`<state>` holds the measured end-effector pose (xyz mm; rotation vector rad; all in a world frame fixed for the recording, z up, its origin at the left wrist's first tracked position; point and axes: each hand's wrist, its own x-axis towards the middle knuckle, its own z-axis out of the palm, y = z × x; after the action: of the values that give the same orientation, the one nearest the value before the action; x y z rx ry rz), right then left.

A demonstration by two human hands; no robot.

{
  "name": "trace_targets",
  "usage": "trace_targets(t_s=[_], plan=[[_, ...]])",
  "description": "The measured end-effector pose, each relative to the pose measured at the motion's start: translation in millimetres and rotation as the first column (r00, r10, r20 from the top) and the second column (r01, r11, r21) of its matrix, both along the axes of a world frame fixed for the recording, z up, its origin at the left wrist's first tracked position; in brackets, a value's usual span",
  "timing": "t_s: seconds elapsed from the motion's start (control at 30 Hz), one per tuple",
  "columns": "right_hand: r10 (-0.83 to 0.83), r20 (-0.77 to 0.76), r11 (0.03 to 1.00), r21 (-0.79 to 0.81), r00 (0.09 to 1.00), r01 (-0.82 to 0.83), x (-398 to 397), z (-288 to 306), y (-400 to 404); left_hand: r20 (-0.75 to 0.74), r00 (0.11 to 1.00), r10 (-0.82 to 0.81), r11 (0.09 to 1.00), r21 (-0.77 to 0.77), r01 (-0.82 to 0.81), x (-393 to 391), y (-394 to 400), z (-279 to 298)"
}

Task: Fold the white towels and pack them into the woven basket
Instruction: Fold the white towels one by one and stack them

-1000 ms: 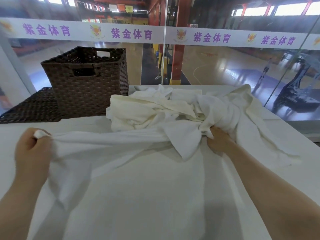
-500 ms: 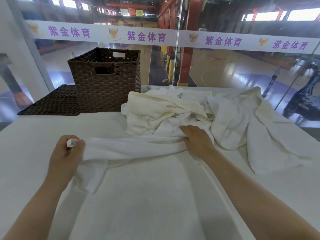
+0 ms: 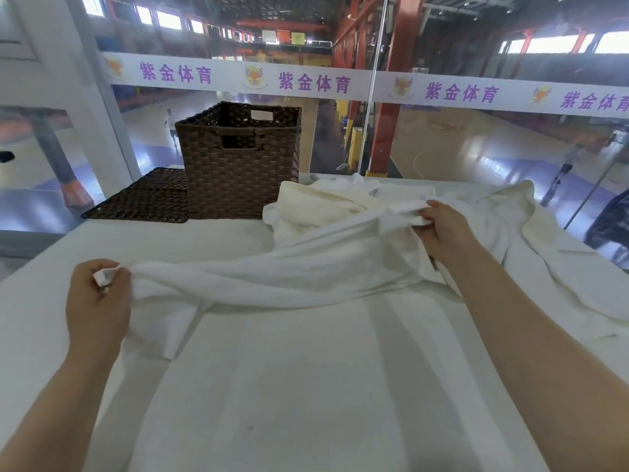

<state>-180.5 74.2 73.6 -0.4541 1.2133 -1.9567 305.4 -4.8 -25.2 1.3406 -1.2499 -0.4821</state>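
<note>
A white towel (image 3: 272, 277) stretches in a bunched band across the white table (image 3: 306, 386). My left hand (image 3: 97, 294) pinches one corner of it at the left. My right hand (image 3: 442, 229) grips its other end, lifted above the pile of crumpled white towels (image 3: 323, 206) at the back. Another towel (image 3: 544, 253) spreads out to the right of the pile. The dark brown woven basket (image 3: 241, 165) stands upright at the back left, open at the top; I cannot see inside it.
A flat woven lid (image 3: 143, 199) lies left of the basket. Behind the table runs a glass wall (image 3: 442, 148) with a banner, overlooking a sports hall. The table's left edge (image 3: 30, 264) is close to my left hand.
My right hand has let go of the low fold, taken the towel's far end and raised it up and to the right. The towel is now pulled longer between both hands.
</note>
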Motion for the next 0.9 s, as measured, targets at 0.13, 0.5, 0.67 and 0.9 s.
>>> trace_targets(t_s=[0.13, 0.5, 0.67, 0.9], plan=[[0.174, -0.301, 0.978, 0.167, 0.938, -0.128, 6.0, -4.6, -15.5, 0.041, 0.994, -0.097, 0.995, -0.007, 0.098, -11.1, 10.7, 8.8], [0.371, -0.899, 0.904, 0.407, 0.233, 0.132, 38.3, -105.6, 29.8, 0.352, 0.835, -0.422, 0.894, 0.009, 0.448, -66.0, 38.8, 5.7], [0.386, -0.922, 0.907, 0.387, 0.041, 0.165, 31.8, -156.8, 45.0, 0.324, 0.790, -0.520, 0.849, 0.095, 0.520, -102.6, 49.8, -14.7], [0.209, -0.977, 0.941, 0.193, -0.031, 0.277, 33.9, -162.7, 38.4, 0.252, 0.802, -0.541, 0.841, 0.162, 0.517, -143.4, 67.0, -33.6]])
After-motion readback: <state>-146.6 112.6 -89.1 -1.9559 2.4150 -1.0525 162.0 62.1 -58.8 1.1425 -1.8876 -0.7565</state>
